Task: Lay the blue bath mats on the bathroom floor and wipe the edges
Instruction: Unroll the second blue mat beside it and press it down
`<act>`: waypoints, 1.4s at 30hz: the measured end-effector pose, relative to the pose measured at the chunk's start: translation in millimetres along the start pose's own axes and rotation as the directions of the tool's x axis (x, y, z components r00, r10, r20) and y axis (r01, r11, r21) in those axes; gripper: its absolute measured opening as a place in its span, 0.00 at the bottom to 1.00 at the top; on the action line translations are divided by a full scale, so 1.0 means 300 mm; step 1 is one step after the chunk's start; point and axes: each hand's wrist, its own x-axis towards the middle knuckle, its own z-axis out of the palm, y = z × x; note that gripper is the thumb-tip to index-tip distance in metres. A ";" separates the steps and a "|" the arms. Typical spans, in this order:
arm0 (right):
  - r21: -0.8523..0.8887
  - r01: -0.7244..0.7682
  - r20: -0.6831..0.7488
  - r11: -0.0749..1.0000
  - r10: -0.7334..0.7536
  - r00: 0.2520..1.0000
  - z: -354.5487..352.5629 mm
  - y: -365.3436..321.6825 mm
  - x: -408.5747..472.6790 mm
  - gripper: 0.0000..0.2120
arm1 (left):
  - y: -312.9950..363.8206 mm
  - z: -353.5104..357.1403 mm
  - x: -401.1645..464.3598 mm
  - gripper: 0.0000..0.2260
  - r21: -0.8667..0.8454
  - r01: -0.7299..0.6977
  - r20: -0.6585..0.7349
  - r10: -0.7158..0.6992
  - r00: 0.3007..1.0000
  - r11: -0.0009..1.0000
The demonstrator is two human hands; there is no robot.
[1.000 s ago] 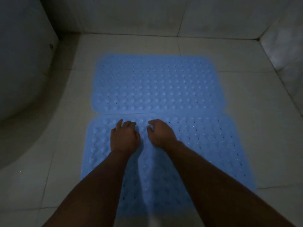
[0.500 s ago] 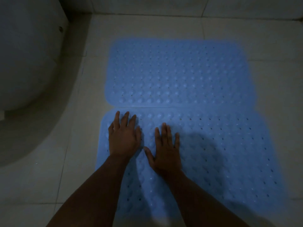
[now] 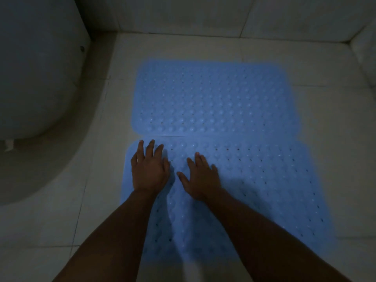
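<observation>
Two blue bath mats with raised bumps and small holes lie flat on the tiled floor, long edges meeting. The far mat point(image 3: 213, 98) is toward the back wall. The near mat point(image 3: 254, 190) runs under my arms. My left hand point(image 3: 149, 169) rests palm down near the near mat's far left corner, fingers spread. My right hand point(image 3: 200, 178) lies flat just to its right, fingers apart. Neither hand holds anything.
A white toilet bowl point(image 3: 36, 74) with its curved base point(image 3: 50, 165) fills the left side. Tiled walls point(image 3: 203, 15) close the back and the right corner. Bare floor tiles point(image 3: 329, 123) show to the right of the mats. The light is dim.
My curled hands flattened on the near mat and spread their fingers. The left hand has slid toward the mat's far left corner, and the view shifted so the mats sit further right.
</observation>
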 end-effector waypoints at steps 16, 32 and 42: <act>0.393 0.173 -0.328 0.903 -0.038 0.944 -0.196 0.121 0.139 0.18 | 0.146 0.216 -0.127 0.39 0.094 -0.181 0.171 0.163 0.972 0.979; 0.315 0.256 -0.395 0.914 -0.119 0.911 -0.110 0.162 0.207 0.13 | 0.147 0.218 -0.119 0.40 0.119 -0.177 0.230 0.146 0.962 0.977; 0.248 0.108 -0.040 0.963 -0.102 0.994 -0.207 -0.085 0.194 0.13 | 0.011 -0.095 0.019 0.20 -0.115 0.066 0.207 -0.041 0.977 0.991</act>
